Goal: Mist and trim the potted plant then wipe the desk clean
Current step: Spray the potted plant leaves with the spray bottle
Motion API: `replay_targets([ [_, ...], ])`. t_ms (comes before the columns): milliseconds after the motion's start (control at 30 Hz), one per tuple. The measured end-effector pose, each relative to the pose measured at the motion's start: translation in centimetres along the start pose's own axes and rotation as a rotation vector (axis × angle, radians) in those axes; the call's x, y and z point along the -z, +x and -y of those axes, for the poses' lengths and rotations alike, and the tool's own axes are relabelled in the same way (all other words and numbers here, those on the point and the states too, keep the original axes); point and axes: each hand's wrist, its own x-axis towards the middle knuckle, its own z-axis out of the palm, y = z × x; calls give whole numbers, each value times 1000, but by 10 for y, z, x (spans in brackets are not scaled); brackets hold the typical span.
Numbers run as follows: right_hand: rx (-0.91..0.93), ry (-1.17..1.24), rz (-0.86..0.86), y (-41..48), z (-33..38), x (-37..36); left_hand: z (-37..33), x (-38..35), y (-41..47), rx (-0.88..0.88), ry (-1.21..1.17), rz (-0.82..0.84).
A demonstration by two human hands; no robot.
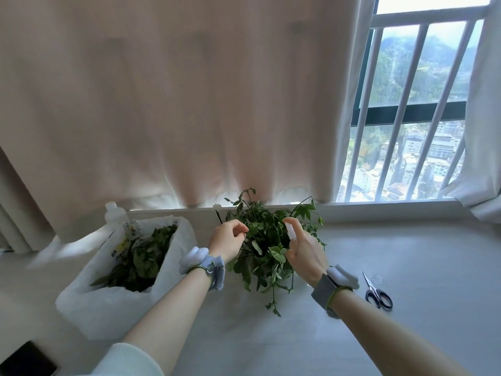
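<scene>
Our left hand (pixel 227 240) pinched a leaf of the plant (pixel 267 226), which stood mid-desk (pixel 406 253). Our right hand (pixel 305 252) gripped the sprayer (pixel 291 234) over it. Scissors (pixel 378 293) lay to the right.

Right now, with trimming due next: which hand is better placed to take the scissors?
Right: the scissors lie on its side, though the right hand holds a spray bottle; the left hand pinches the plant.

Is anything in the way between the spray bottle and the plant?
Nothing visible: the right hand holds the small white spray bottle right at the leafy green potted plant; the left hand pinches a stem.
</scene>
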Motion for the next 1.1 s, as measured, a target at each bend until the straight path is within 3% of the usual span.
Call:
replay_targets([
  [233, -18, 17, 11, -1, -10, 6, -10, -12, 1, -15, -1, 19],
  [500, 108, -37, 112, -12, -21, 7, -16, -17, -4, -9, 12, 25],
  [1100, -68, -81, 44, -23, -40, 15, -24, -24, -14, -26, 42, 32],
])
